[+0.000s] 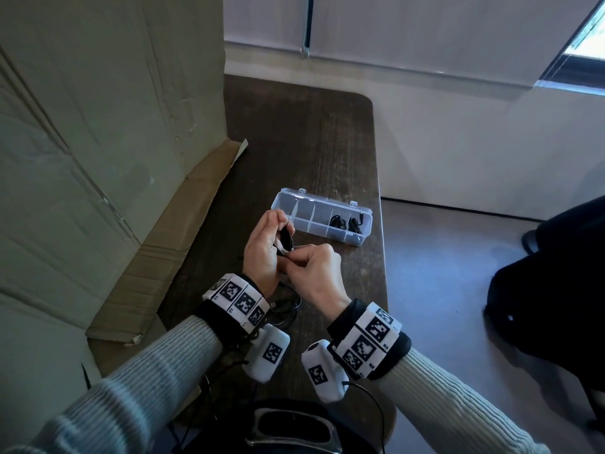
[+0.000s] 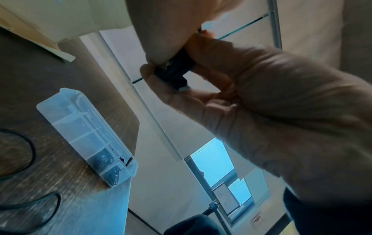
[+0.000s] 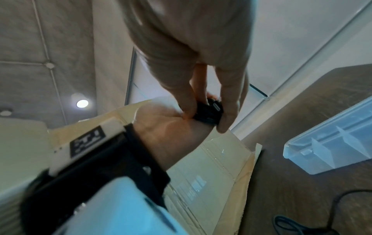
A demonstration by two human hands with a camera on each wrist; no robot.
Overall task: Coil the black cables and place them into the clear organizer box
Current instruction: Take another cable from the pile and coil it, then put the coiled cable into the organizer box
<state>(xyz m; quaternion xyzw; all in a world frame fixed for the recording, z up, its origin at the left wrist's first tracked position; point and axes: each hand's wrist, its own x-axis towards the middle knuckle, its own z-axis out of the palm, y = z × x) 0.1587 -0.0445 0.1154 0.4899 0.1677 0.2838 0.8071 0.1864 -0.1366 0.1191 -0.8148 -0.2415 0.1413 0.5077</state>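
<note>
Above the table, my left hand (image 1: 266, 244) grips a small coil of black cable (image 1: 286, 239). My right hand (image 1: 307, 262) meets it from the right and pinches the coil's lower end. In the left wrist view the coil (image 2: 177, 70) sits between the fingers of both hands. The right wrist view shows my fingertips (image 3: 189, 105) pinching the coil (image 3: 209, 112) against the left palm. The clear organizer box (image 1: 302, 215) lies open just beyond the hands. Coiled black cables (image 1: 338, 221) fill its two rightmost compartments; the others look bare.
More loose black cable (image 1: 288, 309) lies on the dark wooden table (image 1: 311, 142) under my left wrist. A large cardboard box (image 1: 98, 142) stands at the left with a flap on the table. The table's right edge runs close beside the organizer box.
</note>
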